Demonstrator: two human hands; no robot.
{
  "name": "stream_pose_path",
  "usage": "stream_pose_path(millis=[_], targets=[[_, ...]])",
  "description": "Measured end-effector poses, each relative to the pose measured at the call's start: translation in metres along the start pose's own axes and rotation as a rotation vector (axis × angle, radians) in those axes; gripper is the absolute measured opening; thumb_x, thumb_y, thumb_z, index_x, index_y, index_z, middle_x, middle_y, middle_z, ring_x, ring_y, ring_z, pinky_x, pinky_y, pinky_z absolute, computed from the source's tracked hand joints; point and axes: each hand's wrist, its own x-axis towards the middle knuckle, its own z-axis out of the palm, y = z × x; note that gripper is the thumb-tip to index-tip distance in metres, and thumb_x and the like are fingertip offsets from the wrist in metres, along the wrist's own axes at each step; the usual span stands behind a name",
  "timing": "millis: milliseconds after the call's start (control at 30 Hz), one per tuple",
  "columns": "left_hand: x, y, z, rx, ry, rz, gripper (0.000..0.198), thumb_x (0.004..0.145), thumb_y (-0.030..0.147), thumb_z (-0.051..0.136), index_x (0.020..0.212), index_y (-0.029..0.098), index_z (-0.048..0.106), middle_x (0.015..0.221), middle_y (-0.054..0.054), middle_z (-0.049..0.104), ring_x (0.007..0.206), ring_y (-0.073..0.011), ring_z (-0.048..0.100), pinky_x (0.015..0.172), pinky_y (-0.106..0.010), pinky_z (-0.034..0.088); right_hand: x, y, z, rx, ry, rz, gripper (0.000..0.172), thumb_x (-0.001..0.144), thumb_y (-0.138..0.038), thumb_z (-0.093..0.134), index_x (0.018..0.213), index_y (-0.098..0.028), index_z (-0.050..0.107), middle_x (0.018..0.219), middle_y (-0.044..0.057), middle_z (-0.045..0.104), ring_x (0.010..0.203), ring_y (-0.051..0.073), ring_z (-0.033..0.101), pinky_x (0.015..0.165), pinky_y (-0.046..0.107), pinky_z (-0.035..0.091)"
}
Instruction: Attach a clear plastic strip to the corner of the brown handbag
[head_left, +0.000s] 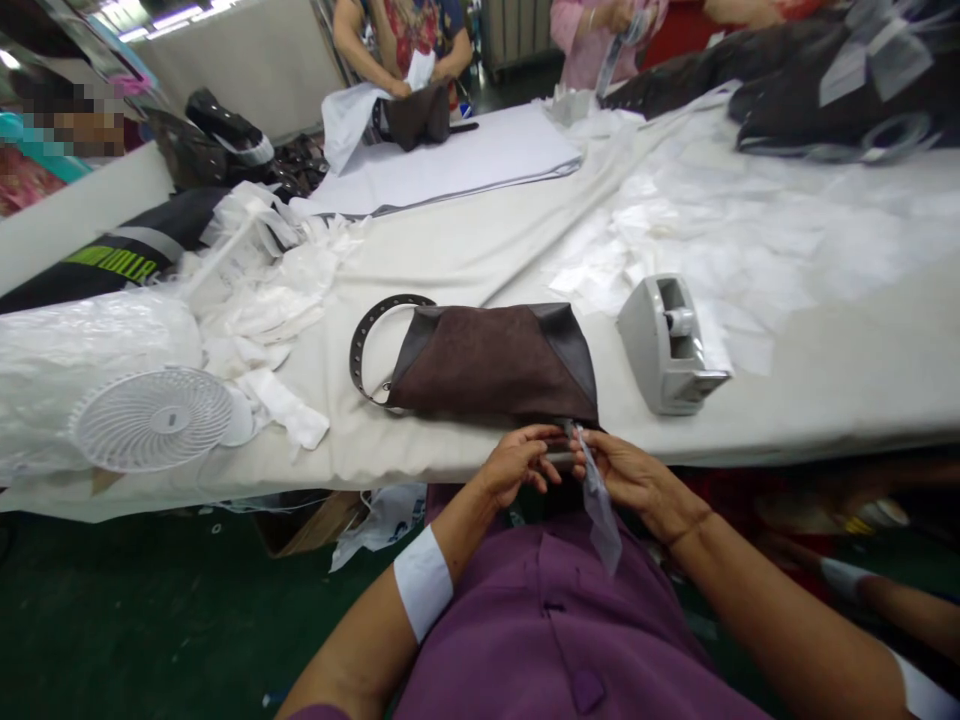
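My left hand and my right hand meet at the table's front edge, close to the lower right corner of a dark brown suede handbag. Between my fingers is a clear plastic sleeve, hanging down past my right wrist. A small grey piece shows between my hands, but its nature is hard to tell. A curved, studded dark handle lies at the bag's left end. To the right stands a grey tape dispenser.
A white-covered table holds crumpled white tissue, a plastic-wrapped roll and a round white fan guard. Dark bags lie at the far right. Co-workers handle similar items across the table. Green floor lies below.
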Motion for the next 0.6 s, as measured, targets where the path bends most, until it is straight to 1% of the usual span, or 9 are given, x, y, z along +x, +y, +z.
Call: stream_pose_path(millis=[67,100,167,233,333,400,467,533,600], targets=[[0.008,0.001,0.003,0.02,-0.041,-0.011,0.046,0.068,0.019,0.052,0.114,0.016,0.059,0.097,-0.009,0.066,0.056,-0.0103,0.059,0.042,-0.019,0.042,-0.001,-0.001,0.0,0.046,0.033,0.02,0.014,0.085,-0.008,0.05,0.075,-0.014,0.058,0.057,0.0,0.061,0.044,0.009,0.056,0.045,0.019,0.052],[0.01,0.001,0.004,0.033,-0.036,0.002,0.045,0.067,0.018,0.054,0.111,0.016,0.061,0.091,-0.007,0.066,0.055,-0.0097,0.057,0.042,-0.019,0.041,-0.001,0.0,0.0,0.072,0.044,0.027,0.015,0.085,-0.008,0.049,0.075,-0.013,0.058,0.057,0.0,0.061,0.043,0.009,0.055,0.044,0.019,0.051],[0.011,0.002,0.003,0.046,-0.012,0.02,0.04,0.066,0.02,0.06,0.105,0.015,0.064,0.081,-0.005,0.065,0.051,-0.0079,0.052,0.042,-0.019,0.038,0.0,0.001,0.001,0.097,0.018,0.025,0.014,0.085,-0.008,0.05,0.075,-0.013,0.059,0.057,0.0,0.06,0.041,0.008,0.052,0.041,0.018,0.049],[0.008,0.005,0.0,0.037,0.008,0.005,0.035,0.064,0.021,0.063,0.098,0.015,0.067,0.07,-0.002,0.061,0.048,-0.0065,0.046,0.042,-0.019,0.034,0.001,0.002,0.0,0.116,-0.014,0.031,0.012,0.083,-0.009,0.053,0.074,-0.014,0.059,0.058,0.0,0.059,0.041,0.007,0.049,0.04,0.017,0.047],[0.001,0.01,-0.006,-0.01,-0.024,-0.043,0.024,0.061,0.02,0.061,0.084,0.015,0.067,0.058,0.002,0.051,0.045,-0.0057,0.039,0.043,-0.02,0.029,0.002,0.002,-0.003,0.124,-0.036,0.036,0.01,0.08,-0.009,0.056,0.072,-0.014,0.058,0.058,0.0,0.057,0.041,0.006,0.047,0.039,0.016,0.045],[-0.002,0.013,-0.008,-0.064,-0.058,-0.043,0.016,0.061,0.02,0.062,0.076,0.014,0.066,0.059,0.001,0.05,0.047,-0.0056,0.039,0.045,-0.02,0.029,0.002,0.002,-0.003,0.125,-0.033,0.033,0.01,0.08,-0.009,0.057,0.071,-0.014,0.058,0.058,-0.001,0.057,0.041,0.005,0.047,0.038,0.015,0.044],[-0.003,0.014,-0.007,-0.141,-0.065,-0.01,0.013,0.061,0.022,0.066,0.07,0.014,0.063,0.066,-0.001,0.055,0.052,-0.0064,0.044,0.049,-0.02,0.032,0.001,0.001,-0.002,0.137,-0.028,0.04,0.011,0.081,-0.01,0.055,0.071,-0.014,0.058,0.059,0.0,0.057,0.04,0.005,0.045,0.037,0.014,0.043],[-0.003,0.013,-0.005,-0.218,-0.042,0.027,0.015,0.062,0.025,0.068,0.068,0.014,0.06,0.076,-0.004,0.06,0.057,-0.0078,0.048,0.05,-0.021,0.034,-0.001,0.0,-0.001,0.159,-0.018,0.065,0.013,0.084,-0.011,0.052,0.072,-0.013,0.058,0.059,0.0,0.058,0.038,0.004,0.044,0.035,0.013,0.041],[-0.001,0.009,-0.002,-0.27,-0.037,0.027,0.018,0.065,0.028,0.068,0.069,0.015,0.056,0.08,-0.004,0.062,0.057,-0.0087,0.051,0.049,-0.021,0.034,-0.003,-0.001,0.0,0.18,-0.01,0.089,0.017,0.087,-0.013,0.049,0.072,-0.013,0.058,0.058,0.0,0.058,0.036,0.004,0.042,0.033,0.012,0.038]])
